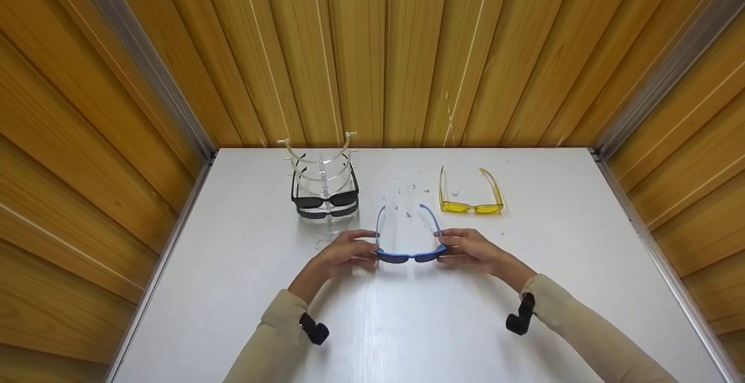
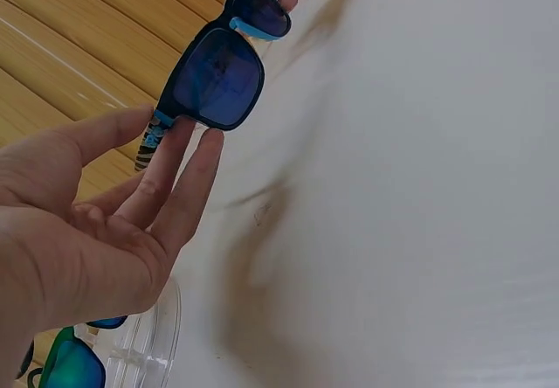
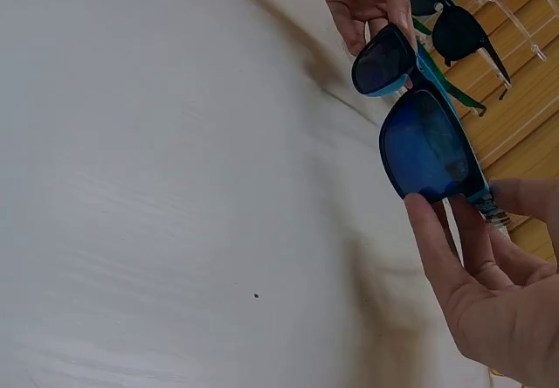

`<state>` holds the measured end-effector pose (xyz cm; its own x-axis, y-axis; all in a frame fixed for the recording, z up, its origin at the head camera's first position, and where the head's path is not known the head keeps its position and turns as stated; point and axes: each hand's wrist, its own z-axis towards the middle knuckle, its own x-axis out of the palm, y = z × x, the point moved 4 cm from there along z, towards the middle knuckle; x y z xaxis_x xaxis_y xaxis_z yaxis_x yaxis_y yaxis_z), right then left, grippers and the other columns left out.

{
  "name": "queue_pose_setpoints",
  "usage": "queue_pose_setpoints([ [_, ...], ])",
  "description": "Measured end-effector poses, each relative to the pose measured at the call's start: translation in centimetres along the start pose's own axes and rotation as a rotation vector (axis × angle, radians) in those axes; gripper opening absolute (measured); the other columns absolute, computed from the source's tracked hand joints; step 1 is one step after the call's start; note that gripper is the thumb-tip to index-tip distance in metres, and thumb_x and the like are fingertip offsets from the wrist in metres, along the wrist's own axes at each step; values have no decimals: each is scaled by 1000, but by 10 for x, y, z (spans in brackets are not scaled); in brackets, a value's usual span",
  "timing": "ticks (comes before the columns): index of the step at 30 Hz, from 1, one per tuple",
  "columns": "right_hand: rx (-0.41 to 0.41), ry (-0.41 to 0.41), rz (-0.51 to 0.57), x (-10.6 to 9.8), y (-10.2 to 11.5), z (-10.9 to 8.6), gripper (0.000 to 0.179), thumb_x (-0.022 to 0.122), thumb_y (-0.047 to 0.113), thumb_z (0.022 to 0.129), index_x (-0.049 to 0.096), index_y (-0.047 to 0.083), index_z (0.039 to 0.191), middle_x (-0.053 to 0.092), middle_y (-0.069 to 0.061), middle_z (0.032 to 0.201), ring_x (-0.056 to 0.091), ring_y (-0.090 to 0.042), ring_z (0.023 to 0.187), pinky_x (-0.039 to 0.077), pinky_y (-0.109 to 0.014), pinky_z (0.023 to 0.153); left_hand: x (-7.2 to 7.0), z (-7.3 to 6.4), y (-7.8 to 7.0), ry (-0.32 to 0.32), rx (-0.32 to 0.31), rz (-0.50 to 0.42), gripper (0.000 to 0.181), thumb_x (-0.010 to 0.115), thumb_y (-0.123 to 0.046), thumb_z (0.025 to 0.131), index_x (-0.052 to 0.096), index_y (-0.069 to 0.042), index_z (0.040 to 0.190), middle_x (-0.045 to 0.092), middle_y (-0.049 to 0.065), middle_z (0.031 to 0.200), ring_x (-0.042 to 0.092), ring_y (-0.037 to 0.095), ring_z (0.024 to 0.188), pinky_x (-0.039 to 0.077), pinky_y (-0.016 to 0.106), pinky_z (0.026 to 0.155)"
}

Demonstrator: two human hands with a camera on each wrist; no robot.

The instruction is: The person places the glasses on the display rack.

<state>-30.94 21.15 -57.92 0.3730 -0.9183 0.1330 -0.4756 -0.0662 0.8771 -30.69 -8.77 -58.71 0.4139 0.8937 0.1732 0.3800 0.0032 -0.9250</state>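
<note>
Blue-framed sunglasses [image 1: 411, 255] with dark bluish lenses are held between my two hands, their unfolded temples pointing away from me. My left hand [image 1: 349, 249] pinches the left hinge corner between thumb and fingers. At the opposite corner, my right hand [image 1: 470, 247] pinches the frame the same way. The wrist views show the lens fronts [image 2: 218, 78] and a patterned temple [image 3: 491, 209] beside the fingers. Beyond my left hand stands a clear eyewear display stand [image 1: 322, 176], bearing black sunglasses [image 1: 326, 199] with a second pair [image 2: 74, 366], green-framed, below them.
Yellow glasses [image 1: 471, 208] rest unfolded on the white table [image 1: 559, 243], beyond my right hand. Small specks [image 1: 408, 215] dot the tabletop between them and the stand. Wood-patterned panels [image 1: 407, 51] rise behind the table and along both sides, with metal posts [image 1: 145, 57] at the corners.
</note>
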Motion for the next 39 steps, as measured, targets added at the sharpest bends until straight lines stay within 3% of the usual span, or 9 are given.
queue_pose_setpoints([
  [6, -21, 34, 39, 9, 6, -6, 59, 63, 16, 102, 40, -13, 149, 77, -6, 100, 76, -16, 95, 61, -36, 95, 1, -13, -3, -3, 36, -60, 54, 67, -6, 95, 47, 11, 143, 75, 3, 101, 74, 13, 92, 58, 44, 102],
  [15, -91, 62, 77, 27, 17, -14, 42, 63, 13, 102, 55, -5, 139, 73, -4, 99, 75, -17, 95, 56, -45, 102, -3, -37, -14, -16, 102, -155, 52, 65, 0, 95, 46, 13, 142, 74, 0, 102, 72, 11, 96, 59, 38, 101],
  [23, -157, 82, 89, 44, 25, -19, 57, 61, 12, 102, 37, -7, 150, 71, 2, 100, 73, -14, 94, 61, -42, 96, -9, -57, -22, -26, 130, -156, 49, 68, -1, 94, 51, 10, 139, 73, -2, 103, 71, 11, 96, 60, 38, 100],
  [32, -201, 111, 109, 52, 38, -28, 49, 63, 11, 101, 45, -1, 146, 70, 1, 101, 72, -11, 93, 61, -45, 97, -9, -75, -35, -37, 150, -167, 53, 69, -1, 93, 49, 9, 141, 72, -6, 101, 70, 10, 100, 59, 41, 101],
  [39, -198, 156, 137, 69, 38, -24, 42, 63, 9, 100, 52, 4, 141, 71, 2, 100, 72, -12, 92, 60, -46, 98, -20, -93, -32, -86, 140, -188, 49, 70, -2, 92, 53, 6, 138, 72, -3, 103, 71, 12, 101, 58, 44, 103],
])
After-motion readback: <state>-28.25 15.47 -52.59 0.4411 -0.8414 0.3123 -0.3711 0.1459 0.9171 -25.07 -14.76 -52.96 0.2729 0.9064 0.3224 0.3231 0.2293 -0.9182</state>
